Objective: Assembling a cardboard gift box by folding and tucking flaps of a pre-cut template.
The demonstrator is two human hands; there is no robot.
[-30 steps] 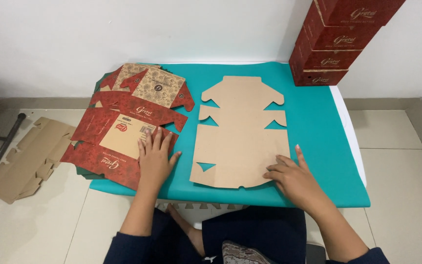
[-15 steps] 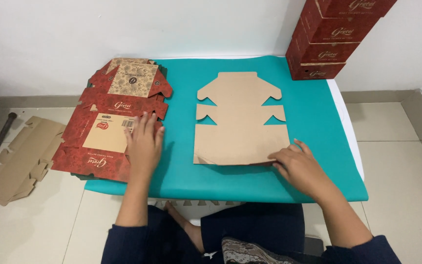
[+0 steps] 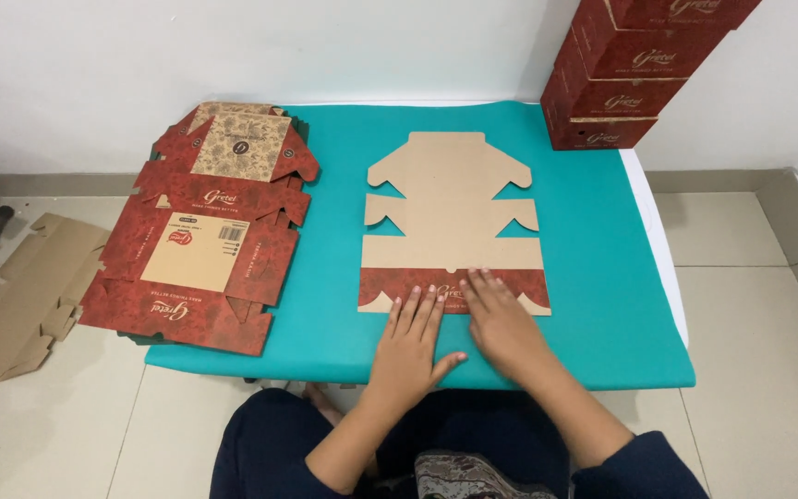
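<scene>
While both hands lie flat on the desk [image 3: 602, 305], the box blank [image 3: 453, 222] sits mid-desk, just beyond them, plain brown side up. Its near flap [image 3: 454, 288] is folded over, showing a printed red strip. Left hand [image 3: 408, 346]: open, palm down, fingers extended — fingertips touching the red flap's near edge, nothing gripped. Right hand [image 3: 502, 323]: same, open and flat, fingertips pressing on the red strip just right of the left hand. Grip state on both: spread, no grasp, only pressing contact. The hands are side by side, nearly touching, at the blank's near edge; the rest of the blank lies beyond the fingertips. Stack of flat red blanks [image 3: 200, 231] at the desk's left edge — well apart from the hands. Stacked red boxes [image 3: 634, 74] at the far right corner. More brown cardboard [image 3: 25, 300] on the floor, left.
</scene>
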